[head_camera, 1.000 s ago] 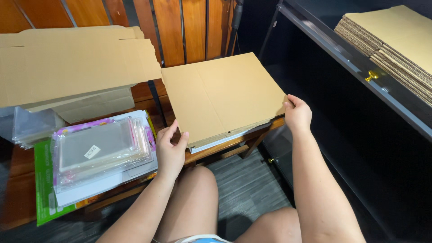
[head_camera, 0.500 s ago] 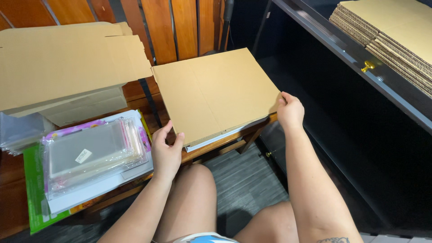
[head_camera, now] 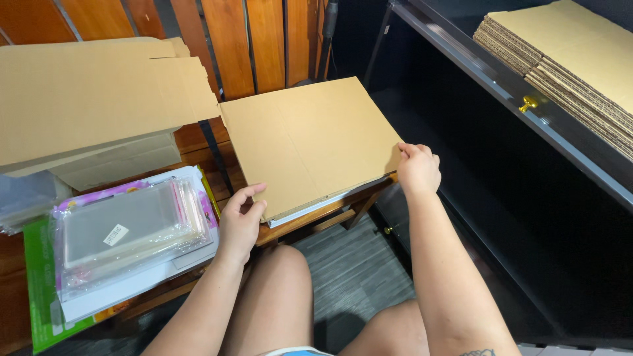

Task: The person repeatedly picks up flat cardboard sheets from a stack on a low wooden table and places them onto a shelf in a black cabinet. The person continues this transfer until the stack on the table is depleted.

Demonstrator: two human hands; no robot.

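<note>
A flat, folded brown cardboard sheet [head_camera: 310, 142] lies on the wooden bench with a thin white board under its near edge. My left hand [head_camera: 241, 221] grips its near left corner, fingers curled over the edge. My right hand [head_camera: 417, 168] holds its right corner, fingers on top. Both forearms reach forward over my knees.
A larger unfolded cardboard box [head_camera: 92, 99] rests at the left on other cardboard. Clear plastic sleeves [head_camera: 128, 227] lie stacked on white and green sheets at the front left. A pile of flat corrugated cardboard [head_camera: 567, 46] sits on a dark cabinet [head_camera: 527, 171] at the right.
The view has shifted slightly. My left hand has slid along the near edge and my right hand has closed more over the right corner; the sheet stays on the bench.
</note>
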